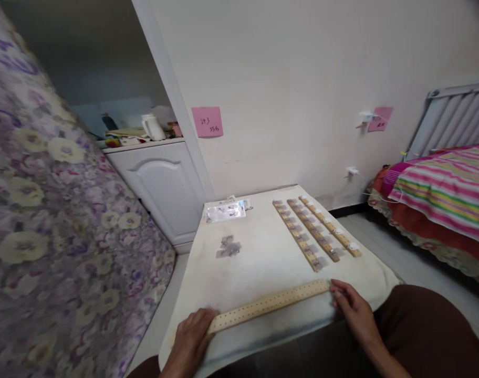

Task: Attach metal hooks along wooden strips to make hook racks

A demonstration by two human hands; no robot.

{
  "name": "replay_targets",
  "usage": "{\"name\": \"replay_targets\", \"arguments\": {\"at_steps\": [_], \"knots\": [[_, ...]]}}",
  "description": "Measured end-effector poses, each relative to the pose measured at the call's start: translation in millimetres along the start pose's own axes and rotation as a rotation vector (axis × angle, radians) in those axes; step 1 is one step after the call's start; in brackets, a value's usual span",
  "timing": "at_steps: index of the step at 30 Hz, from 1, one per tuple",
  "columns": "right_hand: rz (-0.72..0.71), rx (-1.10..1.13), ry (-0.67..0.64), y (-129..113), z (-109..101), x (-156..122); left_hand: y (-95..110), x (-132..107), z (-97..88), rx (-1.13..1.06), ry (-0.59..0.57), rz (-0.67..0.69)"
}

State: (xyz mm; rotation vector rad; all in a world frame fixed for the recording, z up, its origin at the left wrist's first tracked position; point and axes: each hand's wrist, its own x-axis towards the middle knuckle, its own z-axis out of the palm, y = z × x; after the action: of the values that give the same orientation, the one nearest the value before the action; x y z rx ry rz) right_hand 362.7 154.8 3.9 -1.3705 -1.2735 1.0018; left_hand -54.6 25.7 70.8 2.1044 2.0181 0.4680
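Observation:
A long, pale wooden strip with two rows of small holes (269,304) lies across the near part of the cloth-covered table (255,262). My left hand (192,336) is closed around its left end, covering that tip. At the opposite end, the thumb and forefinger of my right hand (352,307) grip the strip's tip. A small pile of greyish, translucent pieces (229,247) rests beyond the strip, left of the table's middle.
Three wooden strips bearing small pieces, the left one (297,235), middle one (313,230) and right one (330,226), lie at the right. Clear plastic packaging (225,211) sits at the far left corner. A floral curtain (77,210) hangs left; a bed (448,194) stands right.

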Motion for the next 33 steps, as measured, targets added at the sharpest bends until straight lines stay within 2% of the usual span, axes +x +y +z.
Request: {"name": "replay_targets", "arguments": {"at_steps": [5,10,13,18,21,33], "knots": [[0.041,-0.031,0.02,2,-7,4,8,12,8.0,0.0,0.013,0.027],[0.025,-0.077,0.017,5,-9,5,9,16,14.5,0.009,0.005,0.017],[0.028,-0.106,0.008,6,-9,4,5,11,17.9,0.021,0.048,-0.01],[0.065,-0.134,-0.005,5,-11,2,-11,-4,22.8,0.009,0.221,-0.156],[0.06,-0.17,0.005,5,-12,2,-16,-12,24.9,-0.065,0.288,-0.185],[0.066,-0.236,0.038,10,-12,0,-13,-18,28.0,-0.202,0.292,-0.208]]}}
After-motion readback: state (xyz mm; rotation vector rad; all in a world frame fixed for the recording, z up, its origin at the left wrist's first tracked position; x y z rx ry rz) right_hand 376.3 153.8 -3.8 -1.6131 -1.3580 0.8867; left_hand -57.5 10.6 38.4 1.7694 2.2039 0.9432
